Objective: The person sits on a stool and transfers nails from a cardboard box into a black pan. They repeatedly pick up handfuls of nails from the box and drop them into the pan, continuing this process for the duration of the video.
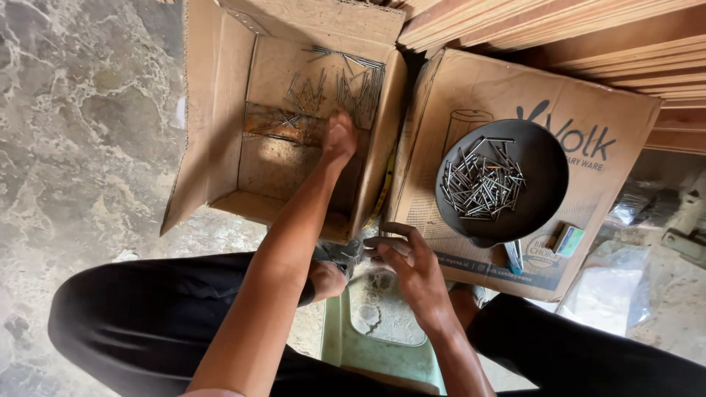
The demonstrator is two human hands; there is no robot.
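Head view, looking down past the person's knees.

Open cardboard box (pixel 220 140): lies on a marbled stone floor (pixel 81 147), flaps spread, mouth facing the camera. Its left flap stands out over bare floor with plenty of room beside it; its right wall sits just beside a second box. Inside, near the far wall, loose nails (pixel 346 84) lie scattered, most with their long axes running toward and away from the camera, a few lying crosswise along the top edge.

Left hand (pixel 338 136): reaches deep into the open box, fingers curled down at the nails; whether it grips any cannot be told, as the fingertips are hidden.

Right hand (pixel 404 257): hovers low between the two boxes, near the front corner of the open box, fingers loosely bent, partly spread, holding nothing visible.

Closed printed box (pixel 529 95): lies flat to the right, its far edge tucked under stacked wooden boards (pixel 559 29).

Black round pan (pixel 540 169): rests on the closed box, well inside its edges. A heap of nails (pixel 482 184) fills its left half, pointing every way.

Small green packet (pixel 568 240): on the same box, just beside the pan's near rim.

Green plastic stool (pixel 382 345): between the person's legs, below the right hand.
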